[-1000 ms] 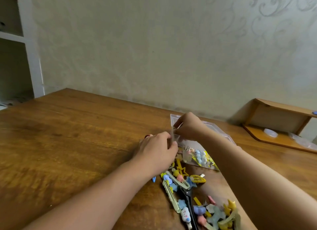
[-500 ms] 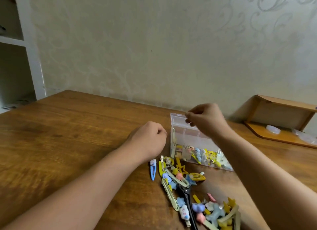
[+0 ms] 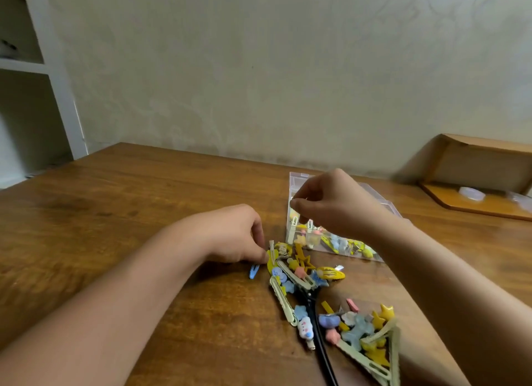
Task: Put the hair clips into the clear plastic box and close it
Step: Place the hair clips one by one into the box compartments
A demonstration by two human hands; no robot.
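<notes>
Hair clips (image 3: 305, 273) are only partly packed: several show through the wall of the clear plastic box (image 3: 339, 243) standing open on the worktop (image 3: 144, 201), while a large loose pile lies just in front of it. Right hand (image 3: 331, 204) hovers over the box's near corner, fingertips pinched together; whether they hold a clip cannot be told. Left hand (image 3: 239, 236) pinches at the pile's edge beside a blue clip (image 3: 254, 271); most loading and the closing remain.
</notes>
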